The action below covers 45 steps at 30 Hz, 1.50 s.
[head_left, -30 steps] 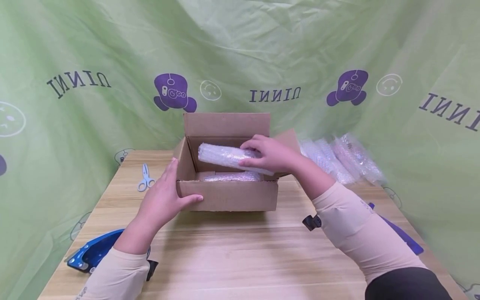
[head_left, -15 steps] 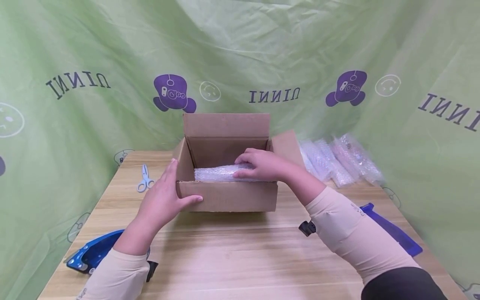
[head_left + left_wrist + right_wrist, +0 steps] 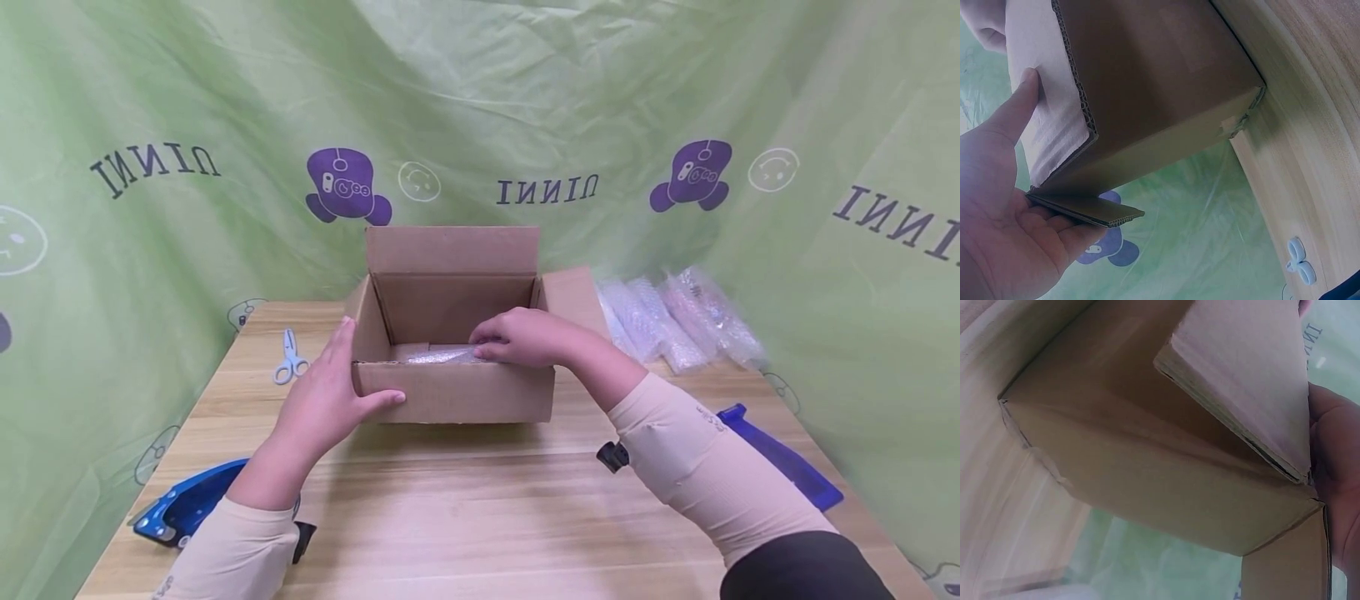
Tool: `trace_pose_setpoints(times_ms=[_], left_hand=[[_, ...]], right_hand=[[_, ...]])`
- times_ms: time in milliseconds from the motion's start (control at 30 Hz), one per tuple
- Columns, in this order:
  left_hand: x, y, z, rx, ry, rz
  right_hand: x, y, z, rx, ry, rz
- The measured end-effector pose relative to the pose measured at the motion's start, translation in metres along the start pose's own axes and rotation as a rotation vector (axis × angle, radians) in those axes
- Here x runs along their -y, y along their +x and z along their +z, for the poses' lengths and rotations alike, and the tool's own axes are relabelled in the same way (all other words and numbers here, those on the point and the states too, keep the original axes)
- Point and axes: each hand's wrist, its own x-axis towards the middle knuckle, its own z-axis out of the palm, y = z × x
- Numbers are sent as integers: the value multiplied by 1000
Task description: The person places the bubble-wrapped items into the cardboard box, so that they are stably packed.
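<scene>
An open cardboard box (image 3: 457, 396) stands mid-table with its flaps folded out. At its near left corner my left hand (image 3: 322, 392) grips it, thumb on the front flap and fingers along the left flap (image 3: 1085, 209). My right hand (image 3: 528, 335) reaches over the right side into the box, fingers and thumb curled on a bubble-wrapped package (image 3: 442, 356) low behind the front wall. Most of that package is hidden by the wall and the hand. The right wrist view has only part of the right hand (image 3: 1338, 437) behind the flap.
Several bubble-wrapped packages (image 3: 667, 329) lie at the back right. Light-blue scissors (image 3: 289, 358) rest left of the box. A blue curved object (image 3: 176, 508) is partly under the left forearm, and a dark-blue long object (image 3: 787, 458) lies beyond the right sleeve.
My right hand has lowered the bubble-wrapped package from above the rim down into the box, where it now sits mostly out of sight. The left hand has stayed on the corner.
</scene>
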Motion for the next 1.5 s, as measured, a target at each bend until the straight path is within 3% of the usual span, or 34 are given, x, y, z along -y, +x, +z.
trace_pose_setpoints(times_ms=[300, 600, 900, 1000, 1100, 1267, 1500], left_hand=[[-2, 1, 0, 1, -5, -2], [-2, 1, 2, -5, -3, 5], [0, 0, 0, -7, -4, -4], [0, -1, 0, -5, -1, -6], [0, -1, 0, -5, -1, -6], [0, -2, 1, -3, -5, -7], [-1, -2, 0, -4, -3, -5]], right_hand=[[-3, -7, -13, -120, 55, 8], [-17, -41, -59, -350, 191, 101], [-59, -81, -86, -579, 237, 353], [-75, -89, -83, -647, 293, 452], [-92, -93, -76, -665, 325, 530], [-124, -93, -52, -620, 302, 603], [-153, -81, -6, -495, 159, 640]])
